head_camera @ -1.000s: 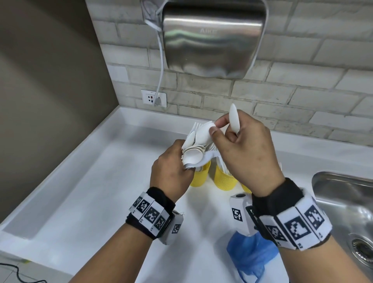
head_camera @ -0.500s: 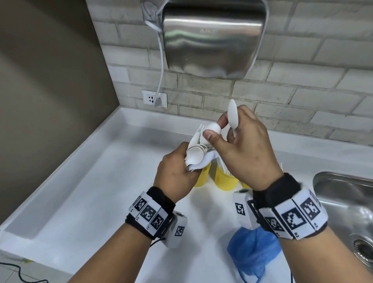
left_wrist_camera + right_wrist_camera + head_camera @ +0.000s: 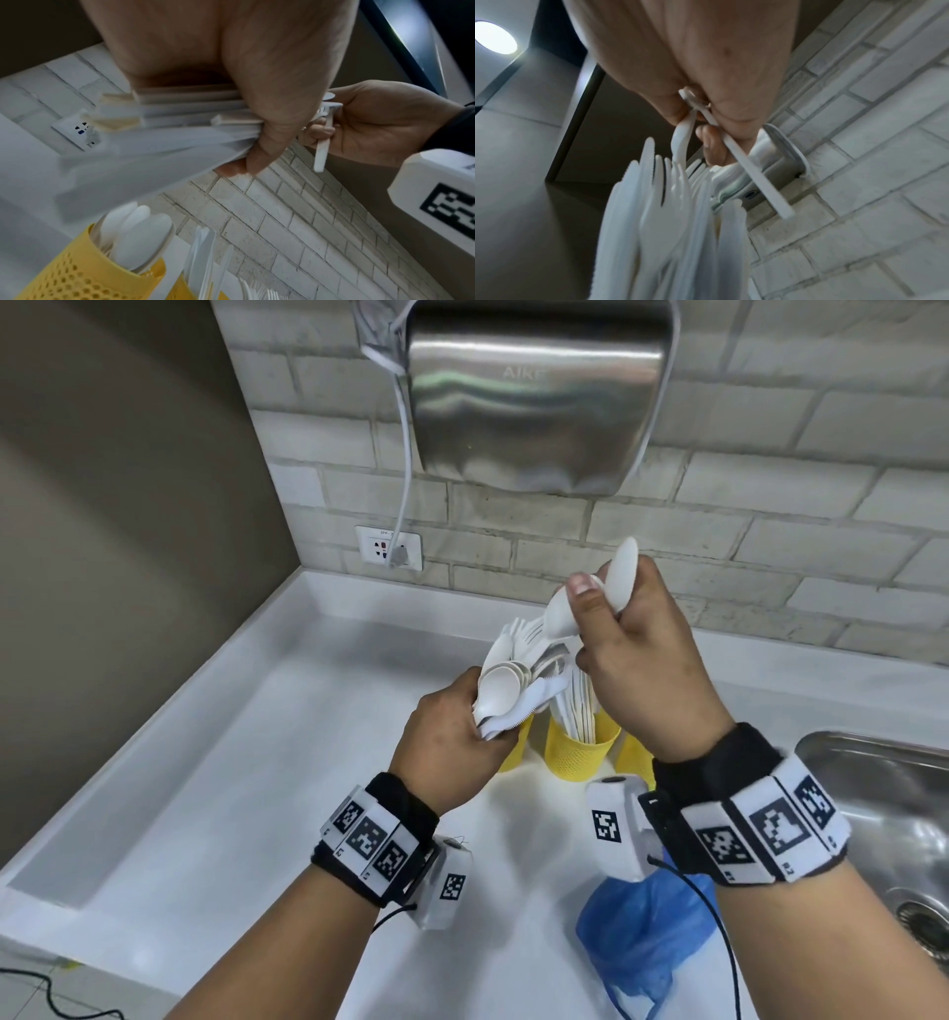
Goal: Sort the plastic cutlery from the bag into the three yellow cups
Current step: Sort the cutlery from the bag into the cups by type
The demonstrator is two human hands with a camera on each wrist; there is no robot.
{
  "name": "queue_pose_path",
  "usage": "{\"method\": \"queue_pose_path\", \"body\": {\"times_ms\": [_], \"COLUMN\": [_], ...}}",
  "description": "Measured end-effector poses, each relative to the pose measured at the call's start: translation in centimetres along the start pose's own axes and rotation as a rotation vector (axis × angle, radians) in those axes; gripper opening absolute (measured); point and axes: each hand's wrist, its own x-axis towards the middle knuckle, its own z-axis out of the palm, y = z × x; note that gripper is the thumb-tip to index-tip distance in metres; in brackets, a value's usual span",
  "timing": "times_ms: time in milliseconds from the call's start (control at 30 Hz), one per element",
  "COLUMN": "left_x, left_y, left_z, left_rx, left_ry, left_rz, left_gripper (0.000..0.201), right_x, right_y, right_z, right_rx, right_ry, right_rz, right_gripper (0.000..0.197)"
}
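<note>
Spoons pulled from the bundle, cups waiting just below.

Nearest lies the crumpled blue bag on the white counter. Above it the left hand is wrapped round a mixed cutlery bundle, while the right hand pinches what look like two spoons, bowls up, handles pointing down. The yellow cups stand directly under both hands; the spoon cup is probably leftmost, nearer the left hand, so the spoons must go down and leftward.
</note>
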Motion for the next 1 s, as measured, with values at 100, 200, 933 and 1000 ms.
{"method": "queue_pose_path", "body": {"times_ms": [100,200,933,1000], "left_x": [-0.1,-0.1,-0.1,-0.1], "left_y": [0.3,0.4,1.3,1.2], "left_z": [0.0,-0.1,0.0,-0.1], "left_rx": [-0.028,-0.044,-0.057,-0.067], "left_ry": [-0.013,-0.017,-0.042,-0.043], "left_rz": [-0.016,-0.038,-0.023,-0.026], "left_gripper": [0.020,0.017,0.017,0.016], "right_x": [-0.1,-0.1,0.8,0.7], "right_y": [-0.4,-1.1,-0.2,-0.4], "right_z": [0.3,0.1,-0.1,-0.2], "right_rx": [0.305,0.524,0.650,0.723], "right_ry": [0.066,0.072,-0.056,-0.116], "right_rz": [0.065,0.080,0.097,0.156], "right_gripper": [0.044,0.054,0.019,0.014]}}
